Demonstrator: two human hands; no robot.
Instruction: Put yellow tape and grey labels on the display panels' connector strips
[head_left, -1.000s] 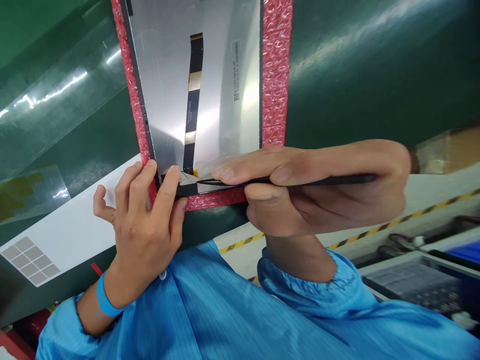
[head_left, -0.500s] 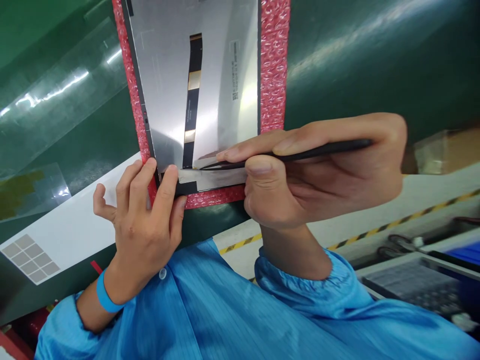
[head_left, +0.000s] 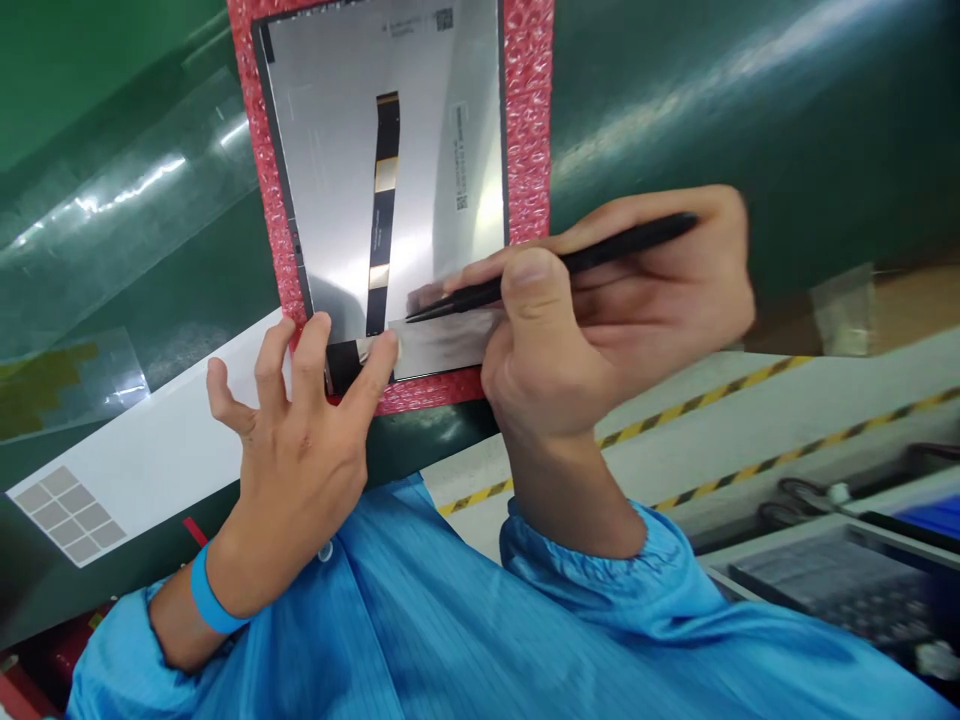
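A silver-backed display panel (head_left: 330, 150) lies on a sheet of pink bubble wrap (head_left: 529, 130). Down its middle runs a black flex cable (head_left: 384, 215) with gold patches. Along the near edge lies a pale, semi-clear strip (head_left: 442, 345). My left hand (head_left: 307, 430) has its fingers spread, with the index fingertip pressing at the strip's left end and other fingertips at the panel's left corner. Black tweezers (head_left: 592, 255) are gripped in my right hand (head_left: 600, 320), their tips just over the strip, right of the cable's lower end.
Under the bubble wrap is a dark green mat (head_left: 675, 120). To the left lie clear plastic film (head_left: 112, 200), a white sheet with grey squares (head_left: 172, 430) and a film with yellow pieces (head_left: 67, 380). A small clear bag (head_left: 844, 310) sits at the right edge.
My left index finger has moved right onto the strip. My right hand has shifted left and the tweezers have tilted more steeply. The panel and bubble wrap appear slightly lower in view.
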